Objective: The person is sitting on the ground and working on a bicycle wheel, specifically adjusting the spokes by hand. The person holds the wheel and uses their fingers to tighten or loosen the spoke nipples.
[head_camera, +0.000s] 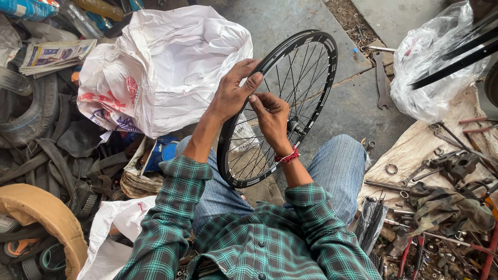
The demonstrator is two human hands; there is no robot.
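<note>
left hand (232, 93) gripping wheel rim (311, 39), right hand (270, 116) pinching spoke (282, 85); white sack (171, 67) gaping.

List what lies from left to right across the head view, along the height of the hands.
Worn black rubber tyre → crumpled white plastic sack → left hand → right hand → black spoked bicycle wheel rim → grey flat metal spanner → clear plastic bag.

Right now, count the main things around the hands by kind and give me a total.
Hands: 2, left hand on the rim, right hand at the spokes
Black bicycle wheel: 1
White plastic bags: 2, large bag, clear bag
Folded newspapers: 1 stack
Flat spanner: 1
Total: 7
</note>
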